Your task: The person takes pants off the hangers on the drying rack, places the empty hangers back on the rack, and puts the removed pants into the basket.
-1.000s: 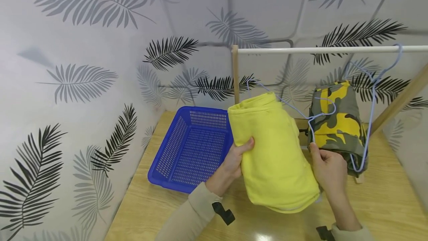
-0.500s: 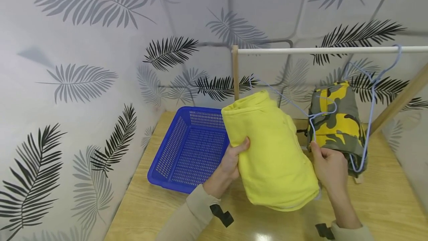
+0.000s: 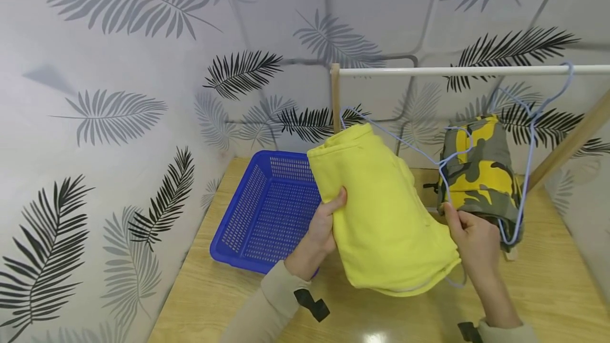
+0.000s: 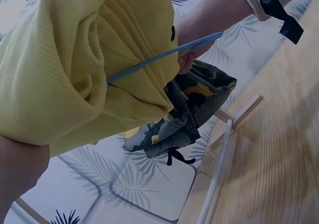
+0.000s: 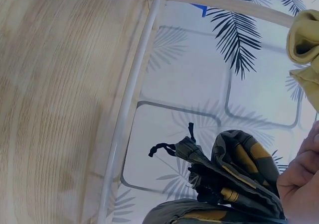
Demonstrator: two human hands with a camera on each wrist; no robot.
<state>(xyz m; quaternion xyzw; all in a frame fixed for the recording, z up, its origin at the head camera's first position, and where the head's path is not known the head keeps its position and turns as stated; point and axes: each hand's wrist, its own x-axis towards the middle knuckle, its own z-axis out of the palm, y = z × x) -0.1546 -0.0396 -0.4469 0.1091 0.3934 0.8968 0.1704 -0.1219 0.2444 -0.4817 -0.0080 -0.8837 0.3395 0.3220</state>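
Left hand grips yellow cloth — right hand pinches hanger.

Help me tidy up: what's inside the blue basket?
Only bare mesh shows in the basket; the yellow cloth and left hand cover part of its right side, which can't be seen.

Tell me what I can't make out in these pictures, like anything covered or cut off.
Left hand: in the head view, most of its fingers are hidden behind the yellow garment.
Held hanger: in the head view, the same garment covers much of its lower part.
Right hand: in the right wrist view, the right edge cuts it off.
White rail: in the head view, its right end runs past the edge.
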